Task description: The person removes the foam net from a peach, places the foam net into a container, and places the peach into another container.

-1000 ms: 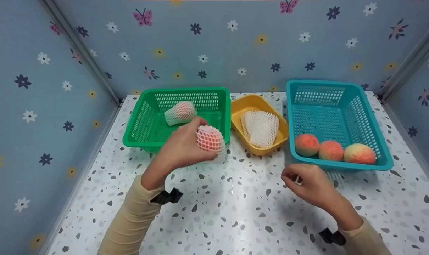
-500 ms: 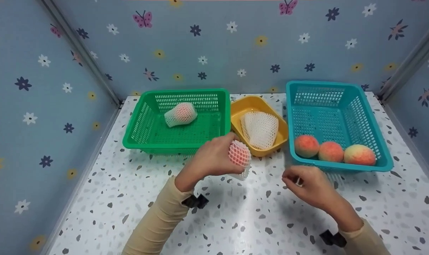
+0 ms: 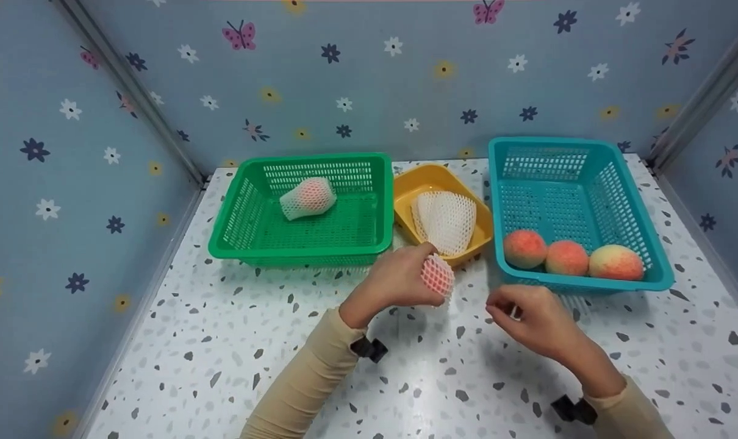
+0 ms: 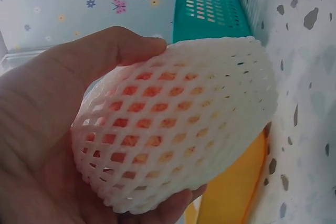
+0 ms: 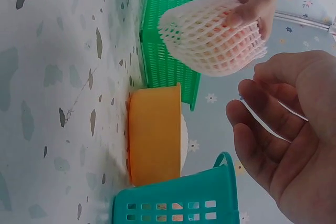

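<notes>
My left hand (image 3: 402, 277) grips a peach in a white foam net (image 4: 163, 124), held above the table in front of the yellow tray. In the left wrist view the thumb lies over its top, and fingertips show below. The net's loose end extends past the fruit. To the right, my right hand (image 3: 537, 317) hovers before the blue basket, its fingers loosely bent with nothing between them, as the right wrist view also shows. Another netted peach (image 3: 314, 196) lies in the green basket (image 3: 302, 252). Three bare peaches (image 3: 566, 258) sit along the near side of the blue basket (image 3: 588, 283).
Between the two baskets stands the yellow tray (image 3: 408, 189), holding white foam nets (image 3: 447, 221). All of them rest on a speckled white table (image 3: 271, 360). A flowered blue panel (image 3: 369, 79) rises behind, with more panels at both sides.
My left hand has carried the netted peach rightward and nearer, from over the green basket's edge to in front of the yellow tray. My right hand has barely moved.
</notes>
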A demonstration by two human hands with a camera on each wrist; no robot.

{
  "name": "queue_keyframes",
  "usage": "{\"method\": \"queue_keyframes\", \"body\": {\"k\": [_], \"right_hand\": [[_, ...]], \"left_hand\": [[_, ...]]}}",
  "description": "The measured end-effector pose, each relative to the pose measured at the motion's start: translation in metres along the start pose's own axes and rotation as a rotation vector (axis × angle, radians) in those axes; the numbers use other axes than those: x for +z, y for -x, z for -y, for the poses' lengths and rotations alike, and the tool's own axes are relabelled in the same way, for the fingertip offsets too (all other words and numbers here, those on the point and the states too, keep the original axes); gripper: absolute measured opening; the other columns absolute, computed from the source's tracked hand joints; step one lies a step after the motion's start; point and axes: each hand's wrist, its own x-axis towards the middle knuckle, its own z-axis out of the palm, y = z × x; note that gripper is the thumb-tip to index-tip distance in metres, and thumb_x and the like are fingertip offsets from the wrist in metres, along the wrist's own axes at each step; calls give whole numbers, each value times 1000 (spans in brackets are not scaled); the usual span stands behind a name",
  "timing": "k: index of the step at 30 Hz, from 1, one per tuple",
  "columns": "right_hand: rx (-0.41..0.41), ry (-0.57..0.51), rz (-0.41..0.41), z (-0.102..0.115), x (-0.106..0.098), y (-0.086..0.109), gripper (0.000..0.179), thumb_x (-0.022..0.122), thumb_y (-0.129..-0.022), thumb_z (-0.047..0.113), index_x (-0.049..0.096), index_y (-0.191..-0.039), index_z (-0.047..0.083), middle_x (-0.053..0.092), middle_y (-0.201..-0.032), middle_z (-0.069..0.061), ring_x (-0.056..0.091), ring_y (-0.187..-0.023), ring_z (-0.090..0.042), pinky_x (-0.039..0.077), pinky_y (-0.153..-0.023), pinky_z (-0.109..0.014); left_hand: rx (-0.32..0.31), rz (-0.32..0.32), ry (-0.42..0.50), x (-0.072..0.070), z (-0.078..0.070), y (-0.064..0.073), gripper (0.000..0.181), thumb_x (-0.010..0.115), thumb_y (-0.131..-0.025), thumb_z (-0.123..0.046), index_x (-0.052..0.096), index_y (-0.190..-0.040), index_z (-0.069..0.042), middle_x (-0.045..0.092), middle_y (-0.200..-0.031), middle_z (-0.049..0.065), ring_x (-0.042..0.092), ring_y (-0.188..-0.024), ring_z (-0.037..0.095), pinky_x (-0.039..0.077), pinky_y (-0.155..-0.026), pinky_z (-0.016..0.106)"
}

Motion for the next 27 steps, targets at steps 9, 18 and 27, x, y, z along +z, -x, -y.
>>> {"method": "queue_keyframes", "body": {"k": [9, 18, 27], "right_hand": [[-10, -14, -26, -5, 3, 5, 22, 75, -80, -1, 67, -83, 19, 60, -76, 16, 56, -64, -1, 50, -55, -21], [4, -9, -38, -7, 2, 5, 23, 75, -79, -1, 67, -83, 20, 60, -76, 17, 57, -64, -1, 50, -54, -21], [-2, -14, -35, -7, 2, 4, 24, 74, -80, -1, 66, -84, 21, 60, -76, 16, 56, -64, -1, 50, -55, -22]], "left_hand": [[-26, 19, 10, 16, -2, -11, 80, 85, -64, -42, 52, -131, -16, 58, -104, -5, 54, -87, 12, 47, -72, 32], [0, 23, -21, 21, -2, -19, 78, 87, -65, -41, 56, -132, -16, 62, -110, -3, 57, -92, 14, 48, -75, 34], [31, -1, -90, 28, 5, -24, 36, 83, -75, -39, 68, -100, -18, 59, -82, -6, 54, -74, 13, 44, -60, 30]]}}
